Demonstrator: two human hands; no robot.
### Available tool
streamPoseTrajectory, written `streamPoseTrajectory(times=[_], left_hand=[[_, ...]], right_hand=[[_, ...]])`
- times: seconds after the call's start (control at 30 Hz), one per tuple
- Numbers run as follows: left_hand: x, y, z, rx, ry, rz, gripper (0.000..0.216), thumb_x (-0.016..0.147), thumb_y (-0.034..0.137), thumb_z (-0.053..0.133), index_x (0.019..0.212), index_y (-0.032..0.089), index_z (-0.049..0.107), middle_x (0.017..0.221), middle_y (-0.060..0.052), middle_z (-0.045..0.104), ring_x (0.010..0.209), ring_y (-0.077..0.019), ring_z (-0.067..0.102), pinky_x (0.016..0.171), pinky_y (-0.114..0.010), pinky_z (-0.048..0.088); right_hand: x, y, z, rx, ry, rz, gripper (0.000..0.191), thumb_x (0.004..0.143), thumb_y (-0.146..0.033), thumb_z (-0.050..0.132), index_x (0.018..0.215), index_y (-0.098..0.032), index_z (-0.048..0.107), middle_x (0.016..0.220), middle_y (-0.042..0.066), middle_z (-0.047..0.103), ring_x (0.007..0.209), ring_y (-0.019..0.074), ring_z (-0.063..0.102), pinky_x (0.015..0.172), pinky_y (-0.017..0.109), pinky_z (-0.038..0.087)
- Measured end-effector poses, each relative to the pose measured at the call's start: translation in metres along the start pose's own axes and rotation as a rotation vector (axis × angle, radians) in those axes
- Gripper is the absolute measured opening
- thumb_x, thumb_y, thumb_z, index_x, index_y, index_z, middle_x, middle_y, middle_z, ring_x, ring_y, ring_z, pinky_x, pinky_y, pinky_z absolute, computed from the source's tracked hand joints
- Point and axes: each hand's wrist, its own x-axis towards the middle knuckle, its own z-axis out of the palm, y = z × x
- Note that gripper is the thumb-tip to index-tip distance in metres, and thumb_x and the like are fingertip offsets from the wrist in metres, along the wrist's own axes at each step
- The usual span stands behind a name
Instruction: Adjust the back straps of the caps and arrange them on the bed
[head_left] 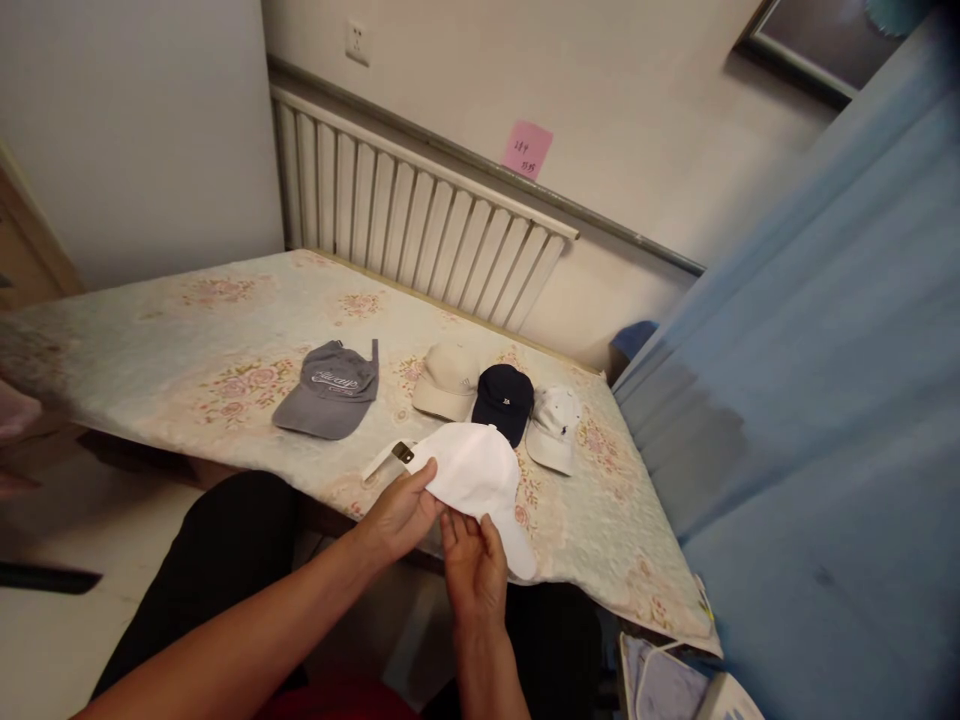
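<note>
A white baseball cap [476, 470] is held above the near edge of a table covered with a floral cloth [187, 350]. My left hand [397, 515] grips the cap's rear edge by its strap and dark buckle [403, 452], fingers closed on the fabric. My right hand [472, 565] is under the cap, fingers curled up against its underside near the brim. Behind it on the cloth lie a grey cap [330, 390], a beige cap [448, 380], a navy cap [504, 400] and a white patterned cap [553, 428].
A white radiator [405, 215] runs along the wall behind the table, with a pink note [526, 150] above it. A blue curtain [810, 400] hangs at the right. My legs in dark trousers [225, 560] are below the table edge.
</note>
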Motion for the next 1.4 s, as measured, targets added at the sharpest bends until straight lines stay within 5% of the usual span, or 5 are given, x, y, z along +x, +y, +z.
streamPoseTrajectory(times=[0.37,0.53,0.9,1.17,1.4], left_hand=[[-0.010,-0.022,0.000,-0.033,-0.106,-0.129,0.044,0.088,0.014,0.056,0.131,0.009,0.049,0.118,-0.015,0.067,0.114,-0.0248,0.060,0.104,-0.039,0.043],[-0.011,-0.019,0.000,0.022,-0.049,-0.115,0.042,0.086,0.015,0.059,0.127,0.012,0.054,0.115,-0.013,0.068,0.111,-0.0243,0.062,0.101,-0.039,0.045],[-0.016,-0.021,-0.043,0.272,-0.061,-0.177,0.016,0.079,0.028,0.069,0.089,0.016,0.065,0.086,-0.006,0.069,0.079,-0.0146,0.065,0.072,-0.025,0.047],[-0.003,-0.019,-0.067,0.265,0.190,-0.195,0.024,0.077,0.017,0.068,0.099,0.015,0.058,0.077,-0.005,0.068,0.067,-0.0134,0.065,0.066,-0.023,0.047],[0.006,-0.019,-0.070,0.072,0.063,-0.292,0.025,0.088,0.036,0.054,0.093,0.011,0.058,0.086,-0.012,0.071,0.076,-0.0190,0.069,0.071,-0.030,0.052]], right_hand=[[-0.010,0.005,0.031,-0.043,-0.074,-0.177,0.061,0.083,-0.031,0.061,0.140,-0.025,0.039,0.139,0.006,0.053,0.125,0.0200,0.052,0.113,0.045,0.032],[-0.006,-0.006,0.034,-0.024,-0.072,-0.190,0.062,0.085,-0.029,0.057,0.142,-0.025,0.035,0.140,0.006,0.052,0.124,0.0209,0.053,0.111,0.046,0.035],[0.005,-0.041,0.041,0.001,-0.053,-0.185,0.055,0.085,-0.031,0.056,0.138,-0.023,0.043,0.138,0.007,0.054,0.125,0.0221,0.052,0.110,0.048,0.035],[0.004,-0.052,0.046,0.016,-0.012,-0.143,0.048,0.086,-0.032,0.052,0.133,-0.020,0.049,0.136,0.009,0.056,0.127,0.0203,0.050,0.110,0.046,0.035],[0.005,-0.059,0.043,0.032,-0.043,-0.111,0.043,0.085,-0.033,0.055,0.125,-0.017,0.057,0.129,0.008,0.062,0.125,0.0198,0.052,0.112,0.044,0.033]])
